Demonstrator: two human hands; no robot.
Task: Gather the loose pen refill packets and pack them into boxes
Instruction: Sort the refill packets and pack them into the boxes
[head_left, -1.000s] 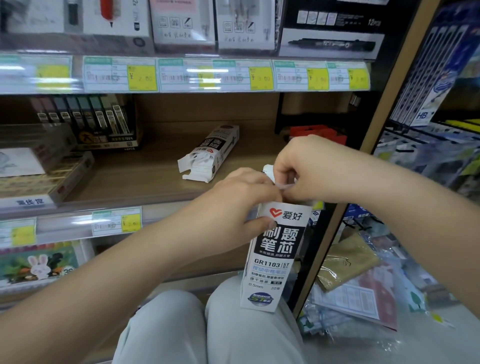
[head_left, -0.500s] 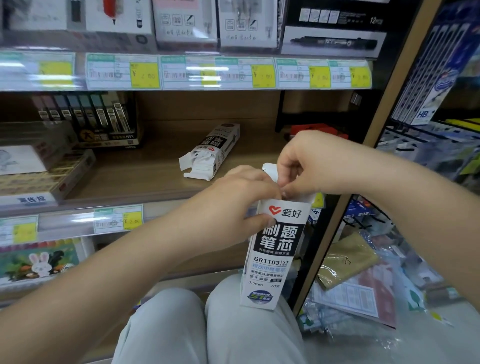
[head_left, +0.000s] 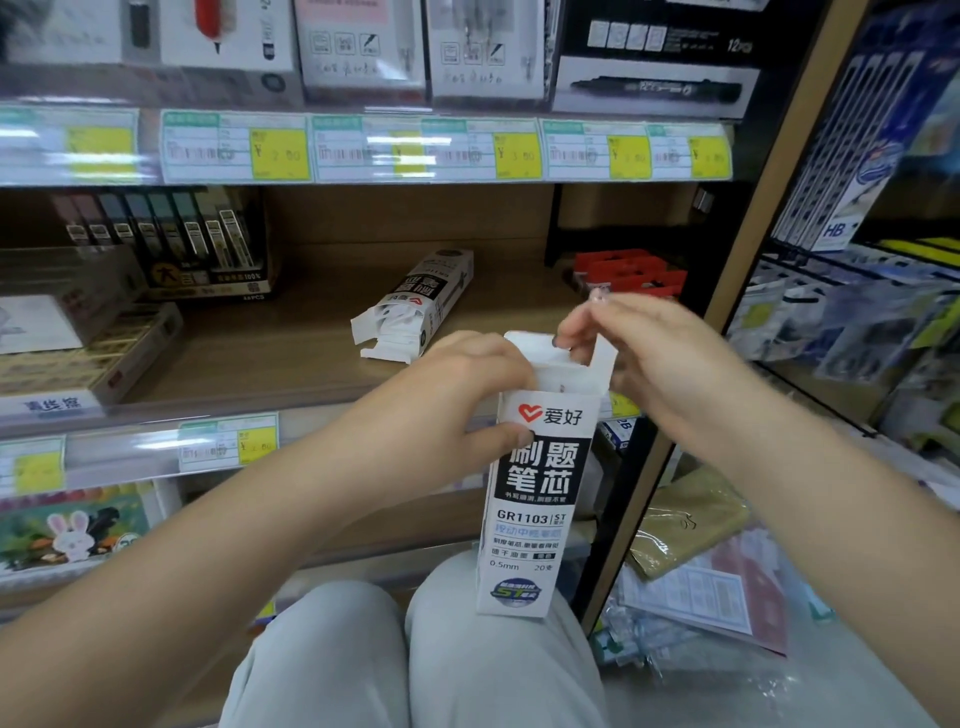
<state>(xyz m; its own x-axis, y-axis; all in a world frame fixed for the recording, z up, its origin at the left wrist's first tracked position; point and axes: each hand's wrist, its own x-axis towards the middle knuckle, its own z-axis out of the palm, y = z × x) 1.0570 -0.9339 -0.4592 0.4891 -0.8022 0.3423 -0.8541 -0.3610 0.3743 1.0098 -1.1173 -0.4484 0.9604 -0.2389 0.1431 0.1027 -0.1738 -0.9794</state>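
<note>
A tall white and black refill box (head_left: 535, 499) stands upright on my right knee, its top flaps open. My left hand (head_left: 457, 405) grips the box near its top, thumb on the front face. My right hand (head_left: 649, 358) is just above the open top, its fingertips at the raised rear flap; motion blur hides whether they pinch it. A second, identical box (head_left: 415, 306) lies on its side on the wooden shelf (head_left: 260, 358), open end toward me, with packets showing inside.
Display boxes of leads (head_left: 171, 244) and flat boxes (head_left: 78, 353) fill the shelf's left. Red items (head_left: 628, 273) sit at its back right. A wooden upright (head_left: 691, 374) divides off hanging packs. Loose plastic-bagged stationery (head_left: 701, 587) lies on the floor at right.
My right hand has lifted from the box's closed top and the flaps now stand open. The box stays upright in my left hand.
</note>
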